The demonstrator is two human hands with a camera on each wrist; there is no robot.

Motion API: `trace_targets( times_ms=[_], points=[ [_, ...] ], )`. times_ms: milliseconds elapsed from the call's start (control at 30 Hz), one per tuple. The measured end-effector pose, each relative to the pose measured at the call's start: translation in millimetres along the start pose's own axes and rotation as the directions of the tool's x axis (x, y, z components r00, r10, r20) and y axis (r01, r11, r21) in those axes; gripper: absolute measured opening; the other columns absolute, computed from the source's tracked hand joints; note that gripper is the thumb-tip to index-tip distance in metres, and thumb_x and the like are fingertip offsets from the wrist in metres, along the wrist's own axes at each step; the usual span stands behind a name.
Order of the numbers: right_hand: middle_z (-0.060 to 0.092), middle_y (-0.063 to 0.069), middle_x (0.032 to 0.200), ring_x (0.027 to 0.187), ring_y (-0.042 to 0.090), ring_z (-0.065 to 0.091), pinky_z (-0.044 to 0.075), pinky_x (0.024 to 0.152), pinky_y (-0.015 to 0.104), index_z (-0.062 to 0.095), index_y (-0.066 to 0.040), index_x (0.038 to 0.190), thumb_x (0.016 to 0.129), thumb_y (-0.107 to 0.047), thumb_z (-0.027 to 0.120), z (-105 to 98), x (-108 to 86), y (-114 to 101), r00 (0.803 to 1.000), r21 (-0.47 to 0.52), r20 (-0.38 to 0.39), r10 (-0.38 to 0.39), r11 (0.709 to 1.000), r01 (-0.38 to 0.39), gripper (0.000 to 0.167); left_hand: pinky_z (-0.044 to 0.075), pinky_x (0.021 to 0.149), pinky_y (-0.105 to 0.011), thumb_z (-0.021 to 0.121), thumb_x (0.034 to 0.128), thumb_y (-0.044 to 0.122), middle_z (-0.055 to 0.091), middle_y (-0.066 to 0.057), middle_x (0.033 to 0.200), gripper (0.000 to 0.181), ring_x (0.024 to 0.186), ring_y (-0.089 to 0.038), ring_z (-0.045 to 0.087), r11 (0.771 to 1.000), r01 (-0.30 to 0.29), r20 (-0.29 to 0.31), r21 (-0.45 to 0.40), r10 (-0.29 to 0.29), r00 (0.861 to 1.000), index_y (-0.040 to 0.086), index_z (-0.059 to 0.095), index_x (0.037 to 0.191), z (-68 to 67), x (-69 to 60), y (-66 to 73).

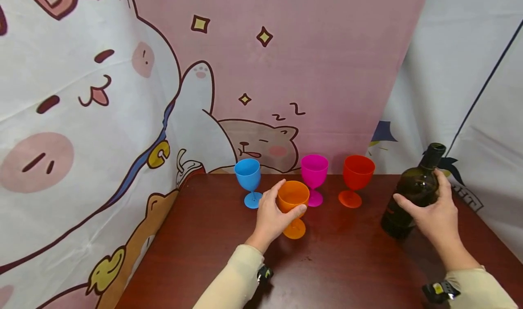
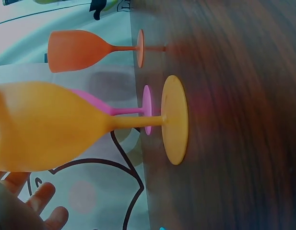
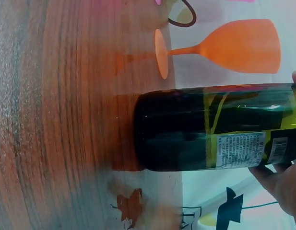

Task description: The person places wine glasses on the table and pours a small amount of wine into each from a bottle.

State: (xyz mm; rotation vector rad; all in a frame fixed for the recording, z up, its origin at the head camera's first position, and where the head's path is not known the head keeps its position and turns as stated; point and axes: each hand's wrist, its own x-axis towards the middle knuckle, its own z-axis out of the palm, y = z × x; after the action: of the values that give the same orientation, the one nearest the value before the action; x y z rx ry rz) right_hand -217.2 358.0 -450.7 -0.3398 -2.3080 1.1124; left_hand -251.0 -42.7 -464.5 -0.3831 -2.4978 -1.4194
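Observation:
Near the middle of the table in the head view, my left hand (image 1: 272,214) grips an orange goblet (image 1: 293,194) by its bowl, thumb in front. The goblet's yellow-looking foot (image 2: 174,120) shows below the stem in the left wrist view; whether it touches the table I cannot tell. At the right, my right hand (image 1: 438,217) holds a dark glass wine bottle (image 1: 413,186) around its body, thumb on the near side and fingers on the far right side. A printed label (image 3: 241,150) faces the right wrist camera. The bottle's neck is uncovered by the hand.
Behind the orange goblet stand a blue goblet (image 1: 248,175), a magenta goblet (image 1: 314,169) and a red goblet (image 1: 358,171), all upright. They share the dark brown table (image 1: 339,263). A cartoon-printed cloth (image 1: 327,72) hangs beyond its back edge.

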Motion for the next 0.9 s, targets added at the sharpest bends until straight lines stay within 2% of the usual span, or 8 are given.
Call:
trace_targets(
  times_ms=[233,367,533,600,667,800,900],
  points=[
    [0.033,0.024,0.172,0.147,0.058,0.042,0.031,0.118,0.077,0.014,-0.027,0.173,0.087,-0.035,0.088,2,2.0,-4,1.0,-0.008,0.025,-0.012,1.0,0.012,0.113,0.056,0.1,-0.042,0.086,0.0829,0.061,0.064,0.0,0.139,0.089,0.13,-0.022,0.052,0.998,0.054,-0.017,-0.032,-0.054,0.998,0.034,0.047,0.159,-0.7,-2.0,1.2],
    [0.038,0.03,0.167,0.138,0.06,0.047,0.036,0.11,0.08,0.017,-0.027,0.172,0.087,-0.034,0.089,2,4.1,-10,0.997,-0.031,0.056,-0.046,0.998,0.048,0.112,0.057,0.097,-0.041,0.087,0.0819,0.06,0.064,0.001,0.136,0.087,0.128,-0.022,0.052,0.997,0.06,-0.022,-0.056,-0.061,0.998,0.032,0.052,0.156,-0.6,-1.0,2.7],
    [0.053,0.039,0.148,0.121,0.062,0.055,0.045,0.093,0.083,0.025,-0.027,0.171,0.082,-0.029,0.094,2,5.4,-20,0.979,-0.093,0.107,-0.175,0.978,0.185,0.112,0.056,0.097,-0.041,0.089,0.0806,0.058,0.065,0.001,0.136,0.085,0.127,-0.022,0.051,0.996,0.062,-0.024,-0.064,-0.064,0.998,0.031,0.054,0.154,1.2,-0.9,3.6],
    [0.059,0.038,0.139,0.112,0.061,0.061,0.048,0.087,0.081,0.031,-0.026,0.168,0.077,-0.023,0.097,2,6.9,-27,0.96,-0.115,0.105,-0.26,0.955,0.272,0.113,0.056,0.096,-0.042,0.089,0.0801,0.058,0.065,0.001,0.136,0.085,0.127,-0.022,0.05,0.996,0.062,-0.026,-0.06,-0.064,0.998,0.032,0.054,0.153,1.9,-0.5,3.7],
    [0.064,0.038,0.132,0.102,0.06,0.064,0.051,0.081,0.078,0.037,-0.026,0.166,0.072,-0.018,0.1,2,9.0,-36,0.933,-0.128,0.111,-0.344,0.925,0.356,0.113,0.055,0.096,-0.042,0.089,0.0799,0.058,0.065,0.001,0.136,0.085,0.127,-0.023,0.05,0.996,0.06,-0.03,-0.06,-0.062,0.998,0.032,0.055,0.153,2.3,0.1,3.7],
    [0.069,0.036,0.124,0.088,0.057,0.069,0.056,0.072,0.072,0.045,-0.025,0.162,0.066,-0.013,0.101,2,15.0,-58,0.852,-0.162,0.167,-0.495,0.839,0.519,0.112,0.054,0.095,-0.042,0.09,0.0795,0.058,0.064,0.001,0.136,0.083,0.127,-0.023,0.048,0.996,0.067,-0.038,-0.052,-0.069,0.997,0.035,0.055,0.151,2.5,0.4,2.3],
    [0.07,0.032,0.126,0.092,0.051,0.071,0.057,0.073,0.071,0.046,-0.028,0.162,0.066,-0.014,0.101,0,17.5,-73,0.793,-0.2,0.241,-0.56,0.77,0.605,0.111,0.053,0.096,-0.043,0.089,0.0798,0.058,0.065,0.002,0.136,0.083,0.127,-0.023,0.049,0.997,0.065,-0.041,-0.044,-0.066,0.997,0.034,0.055,0.151,2.4,0.5,2.2]
  ],
)
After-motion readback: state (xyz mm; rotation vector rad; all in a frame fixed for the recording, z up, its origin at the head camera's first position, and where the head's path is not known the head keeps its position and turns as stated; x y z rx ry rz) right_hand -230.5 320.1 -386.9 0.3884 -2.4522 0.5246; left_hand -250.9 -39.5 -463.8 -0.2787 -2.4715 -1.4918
